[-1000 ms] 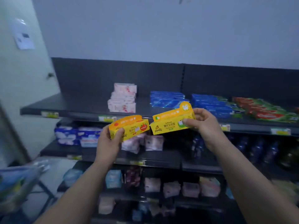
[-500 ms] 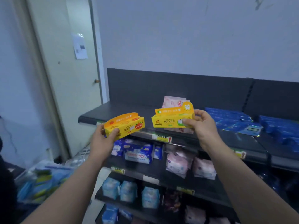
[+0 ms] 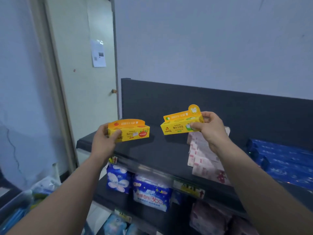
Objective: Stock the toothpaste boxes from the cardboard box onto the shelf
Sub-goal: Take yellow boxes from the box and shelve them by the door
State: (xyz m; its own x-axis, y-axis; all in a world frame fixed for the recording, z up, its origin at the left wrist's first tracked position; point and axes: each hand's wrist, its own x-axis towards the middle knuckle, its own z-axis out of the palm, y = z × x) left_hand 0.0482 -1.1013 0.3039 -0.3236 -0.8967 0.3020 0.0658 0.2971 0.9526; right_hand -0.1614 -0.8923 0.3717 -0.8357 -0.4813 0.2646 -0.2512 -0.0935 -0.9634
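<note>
My left hand (image 3: 103,142) grips the left end of an orange-yellow toothpaste box with a strawberry picture (image 3: 133,131). My right hand (image 3: 210,128) pinches the right end of a yellow toothpaste box with a green apple mark and a round tab (image 3: 179,123). Both boxes hang level in the air above the left end of the dark top shelf (image 3: 157,151), a hand's width apart from each other. The cardboard box is out of view.
Pink-white packs (image 3: 203,160) are stacked on the top shelf under my right forearm, with blue packs (image 3: 284,160) further right. Blue sanitary pad packs (image 3: 150,192) fill the shelf below. A door (image 3: 81,82) and wall stand to the left; bagged goods (image 3: 39,189) lie low left.
The view has swung left and closer to the shelf's left end. Both hands carried their boxes over the bare left part of the top shelf and spread a little further apart.
</note>
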